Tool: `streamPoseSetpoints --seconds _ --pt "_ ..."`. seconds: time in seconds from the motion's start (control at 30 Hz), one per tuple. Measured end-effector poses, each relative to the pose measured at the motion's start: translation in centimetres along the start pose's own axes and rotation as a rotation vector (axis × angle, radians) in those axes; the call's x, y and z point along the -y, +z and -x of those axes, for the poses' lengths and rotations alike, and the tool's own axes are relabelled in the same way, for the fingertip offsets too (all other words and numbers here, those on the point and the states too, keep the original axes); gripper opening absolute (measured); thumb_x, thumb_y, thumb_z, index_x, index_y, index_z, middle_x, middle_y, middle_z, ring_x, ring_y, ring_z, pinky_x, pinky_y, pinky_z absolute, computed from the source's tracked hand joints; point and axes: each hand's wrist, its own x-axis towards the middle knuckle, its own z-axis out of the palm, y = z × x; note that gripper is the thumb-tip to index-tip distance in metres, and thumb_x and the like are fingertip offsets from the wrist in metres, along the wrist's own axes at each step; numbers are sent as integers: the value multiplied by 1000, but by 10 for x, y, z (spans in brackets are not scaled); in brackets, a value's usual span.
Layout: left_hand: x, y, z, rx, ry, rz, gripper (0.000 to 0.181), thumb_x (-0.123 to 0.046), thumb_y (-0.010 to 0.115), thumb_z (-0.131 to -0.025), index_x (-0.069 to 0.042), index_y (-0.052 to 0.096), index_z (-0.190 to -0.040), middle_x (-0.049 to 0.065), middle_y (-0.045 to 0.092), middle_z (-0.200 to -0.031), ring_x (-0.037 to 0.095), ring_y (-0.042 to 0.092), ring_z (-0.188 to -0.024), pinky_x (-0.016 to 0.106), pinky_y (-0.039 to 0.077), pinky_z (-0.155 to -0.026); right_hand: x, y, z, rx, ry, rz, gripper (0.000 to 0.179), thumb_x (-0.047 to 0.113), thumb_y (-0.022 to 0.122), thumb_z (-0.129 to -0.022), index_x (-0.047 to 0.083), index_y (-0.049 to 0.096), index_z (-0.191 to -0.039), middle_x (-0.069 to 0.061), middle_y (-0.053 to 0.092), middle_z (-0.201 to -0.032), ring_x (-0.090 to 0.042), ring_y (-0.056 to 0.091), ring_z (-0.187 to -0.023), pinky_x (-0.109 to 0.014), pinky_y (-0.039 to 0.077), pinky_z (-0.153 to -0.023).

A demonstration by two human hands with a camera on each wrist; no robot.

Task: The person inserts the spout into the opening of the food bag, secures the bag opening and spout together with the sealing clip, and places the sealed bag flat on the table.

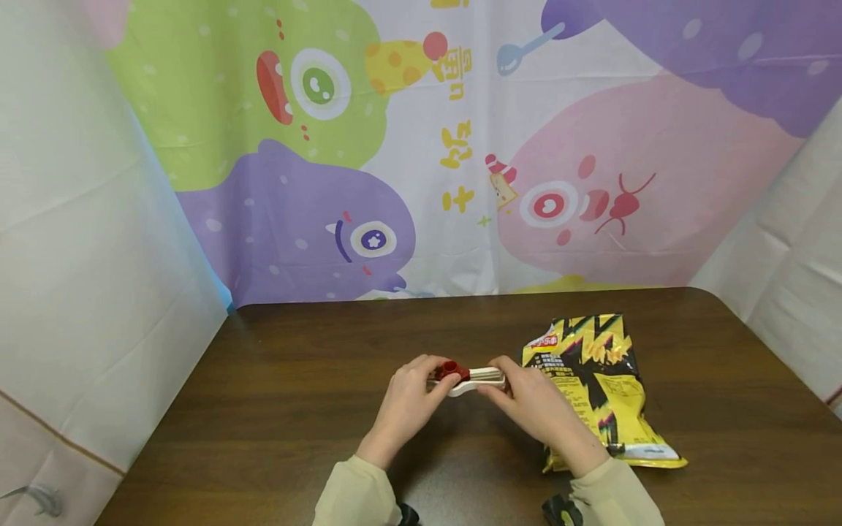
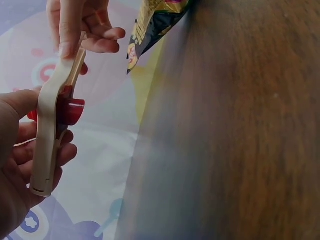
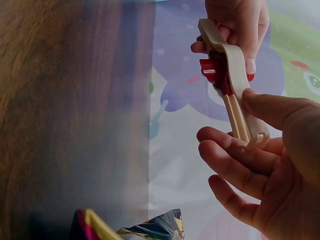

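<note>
Both hands hold a long cream-white clip (image 1: 485,375) above the table, with a round red spout-like part (image 1: 452,370) near its left end. The left hand (image 1: 409,394) grips the end beside the red part, thumb on the near side and fingers behind. At the other end, the right hand (image 1: 536,402) pinches the clip between thumb and fingers. In the left wrist view, the clip's wavy white side (image 2: 47,110) faces the camera and the red tube (image 2: 74,111) sticks out sideways. Two parallel bars (image 3: 236,117) lie close together in the right wrist view.
A yellow and black snack bag (image 1: 621,409) lies on the brown wooden table (image 1: 283,409), partly behind the right forearm. A cartoon-printed cloth (image 1: 434,241) hangs along the table's far edge, and pale cloth (image 1: 85,219) hangs at the sides.
</note>
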Motion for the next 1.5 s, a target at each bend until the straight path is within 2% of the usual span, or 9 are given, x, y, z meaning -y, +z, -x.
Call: streamPoseSetpoints --seconds 0.37,0.57,0.97,1.5 --pt "1 -1 0 6 67 76 26 -34 62 -84 -15 64 -100 -6 60 -90 6 60 -82 22 50 -71 1 0 -1 -3 8 2 32 31 62 -86 8 58 -107 8 52 -66 -5 41 -51 -20 36 -48" --pt "1 0 1 21 48 97 23 -34 64 -84 -17 65 -100 -8 58 -90 4 59 -83 21 50 -73 0 0 -1 6 5 11 35 31 62 -86 6 58 -111 8 52 -67 -5 42 -51 -20 36 -49" --pt "0 0 1 27 31 108 21 -31 63 -85 -15 64 -98 -7 58 -92 4 58 -82 20 50 -72 0 2 -1 21 0 11 36 30 61 -87 6 57 -112 8 52 -66 -5 41 -50 -20 35 -48" --pt "0 -1 1 55 33 129 20 -30 63 -86 -15 64 -99 -7 57 -92 4 58 -82 20 50 -72 -1 2 -1 20 0 36 46 34 62 -85 3 54 -119 6 57 -70 -3 44 -54 -21 38 -51"
